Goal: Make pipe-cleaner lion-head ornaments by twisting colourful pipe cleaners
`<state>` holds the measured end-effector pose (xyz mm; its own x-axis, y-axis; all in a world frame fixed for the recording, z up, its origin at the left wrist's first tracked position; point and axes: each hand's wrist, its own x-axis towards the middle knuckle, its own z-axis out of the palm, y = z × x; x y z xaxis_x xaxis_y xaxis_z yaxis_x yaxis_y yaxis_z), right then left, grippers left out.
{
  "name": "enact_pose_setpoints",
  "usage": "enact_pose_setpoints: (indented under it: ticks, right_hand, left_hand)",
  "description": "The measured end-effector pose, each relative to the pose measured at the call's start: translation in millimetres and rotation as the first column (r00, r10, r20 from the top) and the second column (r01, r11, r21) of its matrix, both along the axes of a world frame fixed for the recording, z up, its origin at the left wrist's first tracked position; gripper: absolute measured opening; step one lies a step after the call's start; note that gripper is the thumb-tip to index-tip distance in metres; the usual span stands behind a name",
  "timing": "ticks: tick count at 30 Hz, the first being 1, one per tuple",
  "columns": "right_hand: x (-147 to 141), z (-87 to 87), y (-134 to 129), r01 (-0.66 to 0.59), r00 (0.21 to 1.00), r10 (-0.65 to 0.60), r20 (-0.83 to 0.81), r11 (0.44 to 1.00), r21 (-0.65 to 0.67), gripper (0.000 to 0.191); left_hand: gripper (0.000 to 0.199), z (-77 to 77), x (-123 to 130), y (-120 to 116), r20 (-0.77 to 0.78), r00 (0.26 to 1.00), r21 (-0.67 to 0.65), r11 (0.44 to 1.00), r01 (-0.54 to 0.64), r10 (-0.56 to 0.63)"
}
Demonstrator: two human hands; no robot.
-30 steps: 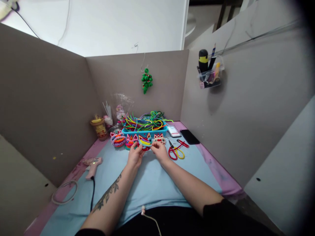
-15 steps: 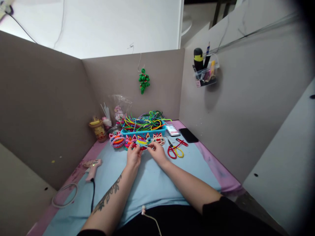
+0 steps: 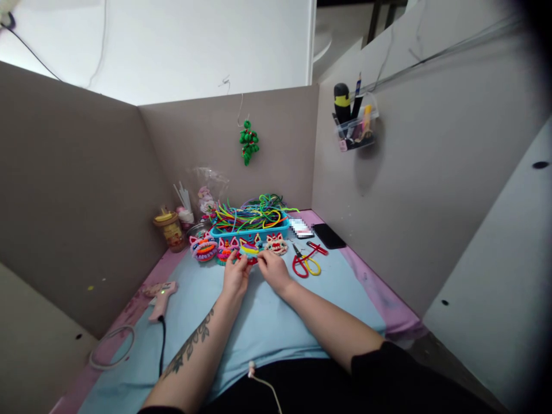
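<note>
1. The left hand (image 3: 235,275) and right hand (image 3: 272,270) meet over the far part of the tabletop (image 3: 267,322); the fingers of both pinch a small pipe-cleaner ornament (image 3: 249,250), yellow, blue and red, held between them just above the blue mat.
2. Both grasps look clenched on that piece, the left on its near-left edge, the right on its right edge, though the fingertips are too small to read finely.
3. Judging by this, the step in hand is shaping or finishing the ornament; the next move likely calls for a steady left hold while the right fingers bend or tuck a strand.
4. Just behind, finished pieces (image 3: 202,248) stand in a row against a blue basket (image 3: 250,231) full of coloured pipe cleaners (image 3: 254,214).
5. Red-and-yellow scissors (image 3: 305,263) lie right of the right hand, near a dark phone (image 3: 328,236).
6. A pink glue gun (image 3: 158,293) lies well apart on the left.
</note>
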<state>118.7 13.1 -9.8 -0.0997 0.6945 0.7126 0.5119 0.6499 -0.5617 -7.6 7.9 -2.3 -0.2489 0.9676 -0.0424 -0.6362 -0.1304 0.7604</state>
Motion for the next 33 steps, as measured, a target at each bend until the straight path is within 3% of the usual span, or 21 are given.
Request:
enact_pose_setpoints:
  ticks: [7,12,20,29,33]
  right_hand:
    - [-3,-0.8,5,-0.143,0.96,0.102,-0.26,0.979,-0.146,0.014]
    - [-2,-3.1,11,-0.225,0.911,0.128,-0.393,0.951,-0.213,0.014]
    - [0,-5.7,14,-0.133,0.946,0.084,-0.313,0.982,-0.138,0.014]
    - [-1,-5.0,14,-0.122,0.957,0.073,-0.281,0.979,-0.163,0.012]
    - [2,-3.6,10,-0.085,0.981,0.074,-0.18,0.995,-0.059,0.015]
  left_hand:
    - [0.046,4.3,1,-5,-0.042,0.994,-0.059,0.994,0.097,-0.1]
    - [0.05,4.9,2,-5,-0.034,0.997,-0.06,0.996,0.062,-0.064]
    - [0.051,3.0,3,-4,-0.022,0.997,-0.032,0.997,0.069,-0.07]
    - [0.062,3.8,-1,-6,-0.105,0.994,0.035,0.999,0.041,-0.037]
    - [0.069,5.2,0,-7,-0.174,0.985,0.056,0.998,0.031,-0.021]
